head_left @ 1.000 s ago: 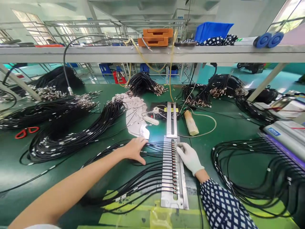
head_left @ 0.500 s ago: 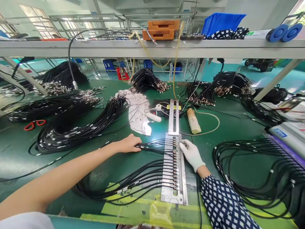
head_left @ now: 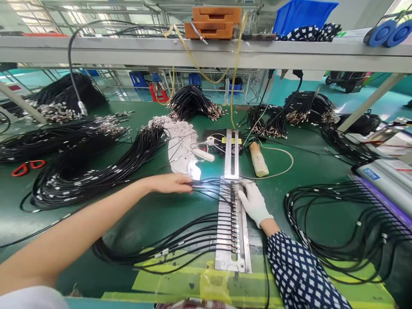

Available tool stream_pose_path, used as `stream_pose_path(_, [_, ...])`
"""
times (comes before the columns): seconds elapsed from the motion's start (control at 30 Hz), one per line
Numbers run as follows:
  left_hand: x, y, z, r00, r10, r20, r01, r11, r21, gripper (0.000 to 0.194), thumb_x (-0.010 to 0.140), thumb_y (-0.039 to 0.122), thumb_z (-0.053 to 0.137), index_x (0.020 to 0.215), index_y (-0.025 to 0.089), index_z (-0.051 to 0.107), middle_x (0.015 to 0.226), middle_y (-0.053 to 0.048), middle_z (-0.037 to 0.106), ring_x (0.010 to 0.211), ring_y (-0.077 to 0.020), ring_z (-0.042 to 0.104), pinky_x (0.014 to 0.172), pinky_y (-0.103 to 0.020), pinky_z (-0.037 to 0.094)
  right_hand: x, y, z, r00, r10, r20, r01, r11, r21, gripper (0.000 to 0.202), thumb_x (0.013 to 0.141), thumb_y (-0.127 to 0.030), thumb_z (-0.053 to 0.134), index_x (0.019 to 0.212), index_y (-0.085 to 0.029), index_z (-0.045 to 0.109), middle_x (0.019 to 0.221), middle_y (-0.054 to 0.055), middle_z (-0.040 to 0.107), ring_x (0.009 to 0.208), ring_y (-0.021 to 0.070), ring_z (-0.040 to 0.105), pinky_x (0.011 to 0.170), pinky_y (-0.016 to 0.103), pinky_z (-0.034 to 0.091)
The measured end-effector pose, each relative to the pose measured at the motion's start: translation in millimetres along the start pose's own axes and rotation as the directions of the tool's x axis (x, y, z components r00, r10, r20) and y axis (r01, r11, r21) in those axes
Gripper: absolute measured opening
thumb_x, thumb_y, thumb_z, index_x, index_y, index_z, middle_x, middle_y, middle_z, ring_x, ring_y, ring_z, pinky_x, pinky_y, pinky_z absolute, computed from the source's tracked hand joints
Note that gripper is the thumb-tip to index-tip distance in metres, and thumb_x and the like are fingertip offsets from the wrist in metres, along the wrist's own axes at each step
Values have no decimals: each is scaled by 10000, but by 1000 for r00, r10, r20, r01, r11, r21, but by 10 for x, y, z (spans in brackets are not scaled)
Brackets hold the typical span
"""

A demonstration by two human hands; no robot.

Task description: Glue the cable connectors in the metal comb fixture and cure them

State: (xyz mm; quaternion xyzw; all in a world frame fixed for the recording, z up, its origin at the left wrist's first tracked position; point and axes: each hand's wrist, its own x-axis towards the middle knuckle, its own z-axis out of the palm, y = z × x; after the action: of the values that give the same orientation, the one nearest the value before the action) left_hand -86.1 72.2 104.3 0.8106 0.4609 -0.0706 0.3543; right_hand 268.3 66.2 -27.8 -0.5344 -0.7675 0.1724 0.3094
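Note:
My bare left hand (head_left: 175, 183) is closed around a few black cables (head_left: 207, 183) left of a slotted metal fixture (head_left: 223, 259). Those cables run rightward into the fixture's upper slots. A row of small metal cable ends (head_left: 233, 223) sits along the fixture. More black cables (head_left: 180, 234) enter its lower slots from the left. My right hand (head_left: 254, 204), in a white glove, touches the fixture's upper right side, its fingers bent at the cable ends; anything between the fingertips is hidden. A bright light (head_left: 195, 171) shines just beyond my left hand.
Black cable bundles (head_left: 96, 180) lie at left and along the back. Red-handled scissors (head_left: 28, 167) rest at far left. A pale cloth (head_left: 180, 141), black box (head_left: 212, 137) and wrapped handle (head_left: 258, 159) stand behind the fixture. At right, looped cables (head_left: 292, 214) lead to a silver device (head_left: 386, 180).
My left hand has shifted slightly up with the cables and its fingers have straightened somewhat. My right hand has moved slightly toward the fixture's upper end. The whole view has shifted a little.

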Motion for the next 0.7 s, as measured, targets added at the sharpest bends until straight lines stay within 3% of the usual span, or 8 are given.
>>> stream_pose_path(0.1, [-23, -278, 230, 991, -134, 20, 130, 982, 139, 401, 924, 511, 432, 753, 178, 577, 746, -47, 630, 669, -184, 569, 621, -268, 411, 1, 4, -4, 1000, -20, 1, 20, 1000, -12, 400, 955, -398, 429, 1286, -209, 550, 1341, 121, 568, 1259, 283, 523, 1104, 480, 414])
stream_pose_path(0.23, [-126, -423, 267, 969, -214, -120, 237, 943, 235, 324, 962, 398, 381, 879, 178, 603, 888, -94, 662, 843, -250, 618, 759, -335, 455, 12, -2, -9, 1000, -16, -1, 16, 999, -28, 393, 949, -380, 432, 1276, -200, 556, 1330, 126, 574, 1252, 287, 527, 1095, 483, 423])
stream_pose_path(0.33, [-248, -244, 384, 936, -208, -285, 291, 912, 288, 301, 955, 347, 432, 1096, 141, 599, 1231, -202, 591, 1190, -353, 522, 984, -476, 396, 14, -7, -13, 1000, -9, 9, 9, 999, -33, 399, 953, -390, 428, 1276, -194, 557, 1326, 127, 576, 1246, 288, 532, 1092, 484, 424])
stream_pose_path(0.4, [-356, -40, 629, 935, -167, -314, 248, 939, 238, 416, 927, 398, 521, 1259, 148, 542, 1342, -205, 535, 1273, -359, 473, 1050, -485, 366, 13, -9, -14, 1000, -5, 15, 5, 999, -37, 400, 952, -399, 435, 1275, -198, 560, 1324, 123, 580, 1239, 285, 537, 1089, 480, 428])
stream_pose_path(0.5, [-529, 260, 1160, 971, -186, -150, 182, 982, -41, 840, 740, 535, 741, 1427, 195, 398, 1363, -158, 542, 1216, -322, 552, 994, -399, 460, 13, -4, -10, 1000, -6, 11, 6, 999, -41, 391, 950, -389, 442, 1275, -206, 563, 1326, 117, 582, 1238, 277, 539, 1088, 472, 430])
stream_pose_path(0.57, [-602, 399, 1477, 966, -226, -125, 215, 972, -99, 952, 623, 489, 824, 1417, 184, 396, 1405, -177, 509, 1265, -355, 516, 1021, -417, 447, 17, 5, -3, 1000, -16, 3, 16, 999, -42, 383, 950, -376, 441, 1270, -207, 566, 1316, 115, 588, 1237, 270, 540, 1090, 464, 430])
stream_pose_path(0.63, [-613, 483, 1659, 954, -274, -119, 262, 959, -111, 642, 712, 391, 731, 1273, 188, 497, 1234, -141, 621, 1142, -327, 593, 935, -400, 482, 21, 20, 8, 1000, -27, -7, 26, 999, -41, 375, 949, -372, 441, 1258, -205, 573, 1298, 117, 599, 1229, 268, 547, 1087, 465, 434])
stream_pose_path(0.7, [-583, 530, 1685, 947, -306, -98, 299, 951, -80, 257, 773, 293, 592, 1011, 203, 559, 963, -73, 667, 935, -277, 647, 805, -356, 496, 26, 41, 22, 999, -34, -16, 33, 999, -41, 375, 948, -379, 441, 1250, -203, 578, 1285, 120, 605, 1219, 273, 554, 1079, 474, 440])
